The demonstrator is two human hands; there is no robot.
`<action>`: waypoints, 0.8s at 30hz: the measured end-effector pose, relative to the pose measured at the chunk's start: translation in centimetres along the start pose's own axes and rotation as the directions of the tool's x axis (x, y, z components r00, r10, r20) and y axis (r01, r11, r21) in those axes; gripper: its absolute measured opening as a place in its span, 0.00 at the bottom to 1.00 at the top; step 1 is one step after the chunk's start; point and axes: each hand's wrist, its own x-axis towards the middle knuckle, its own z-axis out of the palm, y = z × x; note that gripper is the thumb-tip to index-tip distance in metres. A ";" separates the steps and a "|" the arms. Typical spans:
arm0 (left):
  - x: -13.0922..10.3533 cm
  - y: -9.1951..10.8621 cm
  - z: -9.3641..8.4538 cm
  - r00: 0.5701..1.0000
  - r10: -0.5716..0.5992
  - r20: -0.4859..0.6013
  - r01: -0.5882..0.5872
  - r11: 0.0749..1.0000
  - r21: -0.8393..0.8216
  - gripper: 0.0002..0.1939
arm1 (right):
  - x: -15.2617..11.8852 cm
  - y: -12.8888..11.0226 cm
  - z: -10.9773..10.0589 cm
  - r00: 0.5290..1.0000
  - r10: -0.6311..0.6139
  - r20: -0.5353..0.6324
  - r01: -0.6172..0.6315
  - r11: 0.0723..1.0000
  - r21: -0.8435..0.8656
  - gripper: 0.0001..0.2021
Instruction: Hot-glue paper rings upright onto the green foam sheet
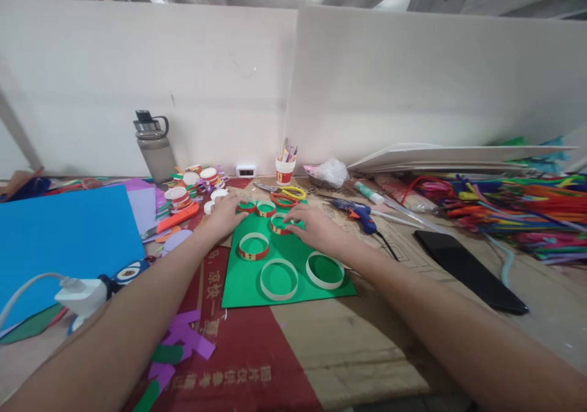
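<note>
So far six paper rings sit on the green sheet (247,290): four red-banded, two plain white. The left hand (228,211) rests spread by one far ring (246,206); the right hand (315,227) lies flat, fingers touching another red-banded ring (278,224). The white rings (279,279) apparently remain unbanded.

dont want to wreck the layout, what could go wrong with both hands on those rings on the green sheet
1. The left hand and right hand reach over the near rings; a forearm could sweep the white ring off the green sheet.
2. The red ring stands on edge and looks light, so a nudge may roll or flatten it.
3. The glue gun lies close to the right hand; its cord could snag.
</note>
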 end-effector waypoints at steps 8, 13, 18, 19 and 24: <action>-0.1 0.7 -1.0 0.998 -0.059 0.000 0.059 0.997 -0.039 0.03 | 0.0 -1.0 -0.2 0.999 -0.032 -0.010 0.033 0.994 0.105 0.06; -0.1 1.8 -2.3 0.993 -0.102 -0.063 0.085 0.969 -0.232 0.06 | -0.2 -3.2 0.2 0.984 -0.176 0.041 0.166 0.971 0.171 0.09; -0.5 2.9 -3.2 0.996 -0.089 -0.001 0.079 0.886 -0.457 0.12 | 0.3 -4.4 1.0 0.972 -0.183 0.151 0.188 0.982 -0.019 0.10; -0.6 3.0 -3.3 0.997 -0.075 0.006 0.069 0.870 -0.488 0.13 | 0.5 -4.5 1.1 0.970 -0.178 0.166 0.189 0.980 -0.054 0.08; -1.0 3.1 -3.5 0.999 0.034 0.002 -0.028 0.855 -0.517 0.14 | 1.3 -4.0 1.3 0.993 -0.061 0.105 0.079 0.982 -0.170 0.10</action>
